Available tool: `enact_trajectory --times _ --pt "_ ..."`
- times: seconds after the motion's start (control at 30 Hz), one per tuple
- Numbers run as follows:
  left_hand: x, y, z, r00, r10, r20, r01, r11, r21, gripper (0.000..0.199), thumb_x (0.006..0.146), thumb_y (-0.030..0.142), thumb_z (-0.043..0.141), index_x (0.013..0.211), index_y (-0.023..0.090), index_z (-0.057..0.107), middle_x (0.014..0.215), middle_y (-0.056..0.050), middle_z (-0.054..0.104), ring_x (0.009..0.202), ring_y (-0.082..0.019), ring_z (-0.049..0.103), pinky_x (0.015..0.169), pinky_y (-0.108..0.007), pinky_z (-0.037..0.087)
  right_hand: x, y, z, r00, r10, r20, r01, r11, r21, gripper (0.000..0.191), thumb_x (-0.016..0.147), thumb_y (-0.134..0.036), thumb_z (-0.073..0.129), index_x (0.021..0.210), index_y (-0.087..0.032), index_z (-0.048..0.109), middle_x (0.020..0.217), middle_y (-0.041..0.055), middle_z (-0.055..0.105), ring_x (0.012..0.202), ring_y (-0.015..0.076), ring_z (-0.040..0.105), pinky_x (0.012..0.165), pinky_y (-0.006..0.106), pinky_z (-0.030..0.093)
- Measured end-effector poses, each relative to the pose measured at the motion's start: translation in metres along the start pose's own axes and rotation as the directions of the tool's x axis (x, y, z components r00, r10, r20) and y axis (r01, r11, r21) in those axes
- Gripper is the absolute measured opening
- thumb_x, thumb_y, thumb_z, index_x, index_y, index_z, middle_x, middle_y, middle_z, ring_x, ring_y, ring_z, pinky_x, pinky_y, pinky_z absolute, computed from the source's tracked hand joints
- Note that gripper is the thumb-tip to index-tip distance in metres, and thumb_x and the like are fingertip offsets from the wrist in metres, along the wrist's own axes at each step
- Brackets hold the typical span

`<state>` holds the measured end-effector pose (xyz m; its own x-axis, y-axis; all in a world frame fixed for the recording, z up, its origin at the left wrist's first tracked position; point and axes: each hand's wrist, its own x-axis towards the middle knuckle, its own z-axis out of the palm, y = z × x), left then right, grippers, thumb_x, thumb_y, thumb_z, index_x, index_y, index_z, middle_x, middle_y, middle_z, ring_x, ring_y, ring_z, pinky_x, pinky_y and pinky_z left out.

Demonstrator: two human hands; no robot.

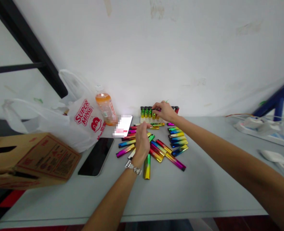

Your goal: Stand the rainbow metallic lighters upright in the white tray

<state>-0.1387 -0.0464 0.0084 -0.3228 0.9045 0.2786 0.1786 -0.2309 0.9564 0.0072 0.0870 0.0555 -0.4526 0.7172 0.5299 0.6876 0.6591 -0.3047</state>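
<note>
My right hand [165,111] is at a row of slim, shiny lighters [146,112] standing upright in a pale holder [144,120] by the wall. Its fingers are pinched at the black top of one lighter there; part of the row is hidden behind the hand. My left hand [142,138], with a bracelet on its wrist, is just in front of the holder, over loose lighters. Its fingers point forward and look apart, with nothing visible in them. Loose metallic lighters [156,150] lie spread around it, and more form a column [177,137] at the right.
Left of the lighters are a lit phone [126,126], a dark phone [96,157], an orange drink bottle [106,107], a white plastic bag [84,128] and a cardboard box [36,160]. A power strip [264,131] and white charger [274,157] lie at the right. The wall stands behind.
</note>
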Motion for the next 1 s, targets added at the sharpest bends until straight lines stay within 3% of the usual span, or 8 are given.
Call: enact_trajectory --times 0.5,0.7,0.9,1.0 --pt "0.000 -0.002 0.003 0.998 -0.054 0.012 0.054 0.998 0.038 0.063 0.098 0.061 0.026 0.079 0.021 0.071 0.090 -0.006 0.065 0.087 -0.021 0.059 0.091 -0.038 0.045 0.002 0.015 0.008 1.000 0.016 -0.007 -0.016 0.999 0.048 0.014 0.086 -0.023 0.067 0.096 -0.017 0.076 0.085 0.0060 0.074 0.087 0.0224 0.057 0.087 0.037 0.044" --pt "0.001 0.001 0.002 0.997 -0.073 -0.003 0.074 0.995 0.063 0.064 0.099 0.060 0.024 0.079 0.021 0.071 0.091 -0.007 0.066 0.088 -0.022 0.058 0.091 -0.039 0.044 -0.011 0.014 0.010 0.990 -0.101 -0.102 0.083 0.982 -0.167 0.024 0.091 -0.030 0.060 0.100 -0.018 0.079 0.110 0.0141 0.058 0.107 0.0295 0.046 0.094 0.044 0.040" --pt "0.004 -0.002 0.000 0.996 -0.088 -0.004 0.088 0.993 0.079 0.062 0.100 0.054 0.023 0.081 0.020 0.071 0.090 -0.007 0.065 0.086 -0.022 0.057 0.088 -0.038 0.044 -0.027 -0.002 0.004 0.993 -0.114 0.010 0.110 0.935 -0.338 0.043 0.088 -0.014 0.051 0.128 -0.017 0.067 0.116 0.0168 0.050 0.108 0.0306 0.043 0.090 0.042 0.036" --pt "0.005 -0.001 0.000 0.997 -0.079 -0.007 0.080 0.994 0.073 0.061 0.100 0.055 0.024 0.080 0.020 0.070 0.090 -0.008 0.067 0.089 -0.022 0.058 0.089 -0.037 0.045 -0.039 -0.013 -0.001 0.979 -0.128 0.156 0.178 0.913 -0.367 0.047 0.081 -0.013 0.055 0.127 -0.013 0.063 0.119 0.0178 0.052 0.108 0.0295 0.046 0.090 0.040 0.035"
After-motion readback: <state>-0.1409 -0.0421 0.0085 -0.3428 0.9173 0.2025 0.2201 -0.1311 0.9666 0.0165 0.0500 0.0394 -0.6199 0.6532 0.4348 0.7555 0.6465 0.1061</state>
